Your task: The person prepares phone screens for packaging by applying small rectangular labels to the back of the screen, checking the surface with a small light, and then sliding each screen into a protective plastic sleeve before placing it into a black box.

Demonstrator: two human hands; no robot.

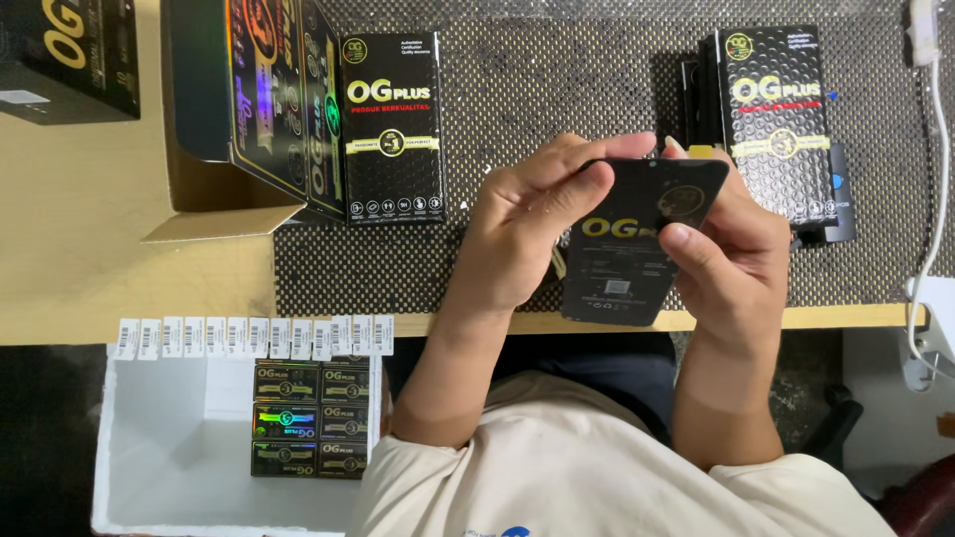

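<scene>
Both my hands hold a flat black phone screen panel (pixel 625 261) with yellow lettering on its film, tilted above the front edge of the table. My left hand (pixel 532 221) grips its left edge, fingers curled over the top corner. My right hand (pixel 726 257) holds the right edge, thumb pressed on the panel's face. A small pale tab (pixel 701 151) sticks up at the panel's top near my right fingers.
A black dotted mat (pixel 557 89) covers the table. A black box (pixel 392 127) lies on it at the left beside an open cardboard carton (pixel 224 204) of boxes. A stack of black boxes (pixel 776 119) sits right. A white bin (pixel 164 438) with boxes and label strips (pixel 249 338) stands below. White cable (pixel 935 179) far right.
</scene>
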